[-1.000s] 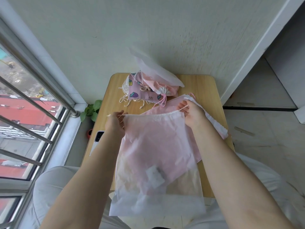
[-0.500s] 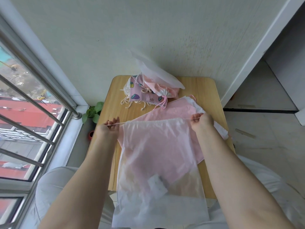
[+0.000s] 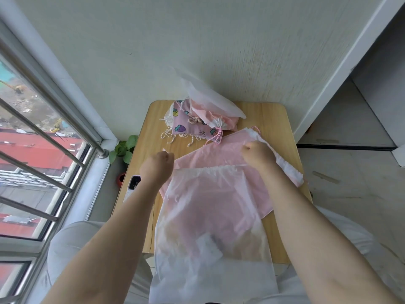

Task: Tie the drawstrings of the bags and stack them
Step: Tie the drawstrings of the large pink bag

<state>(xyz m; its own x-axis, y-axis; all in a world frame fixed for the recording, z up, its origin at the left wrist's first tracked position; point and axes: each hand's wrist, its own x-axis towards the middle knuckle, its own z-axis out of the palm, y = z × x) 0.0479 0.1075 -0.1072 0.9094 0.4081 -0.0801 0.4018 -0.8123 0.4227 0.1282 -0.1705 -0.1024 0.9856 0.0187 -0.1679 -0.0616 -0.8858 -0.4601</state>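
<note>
Both hands were curled into fists on the ends of the white drawstring: the left hand (image 3: 158,165) gripped the cord at the left corner of the translucent white bag (image 3: 210,220), and the right hand (image 3: 257,155) gripped it at the right corner, where a taut run of drawstring (image 3: 237,165) showed between the fist and the bag's mouth. Half a second before, the hands had stood farther out to either side with the hem stretched flat and wide; by this moment they had moved up and toward each other, and the hem had gathered into puckers along its length. That suggested the mouth was being cinched, with the knot itself not yet begun, so the bag was closed only partly. It lay flat on the wooden table (image 3: 269,119), its lower end hanging over the near edge toward the person's lap, on top of a pink bag (image 3: 221,153) with a white frilled mouth that also looked untied. At the far edge sat the pile of finished bags (image 3: 197,121), strawberry print and pink, cords knotted, where this one would probably go. A phone (image 3: 131,185) lay at the table's left edge.
</note>
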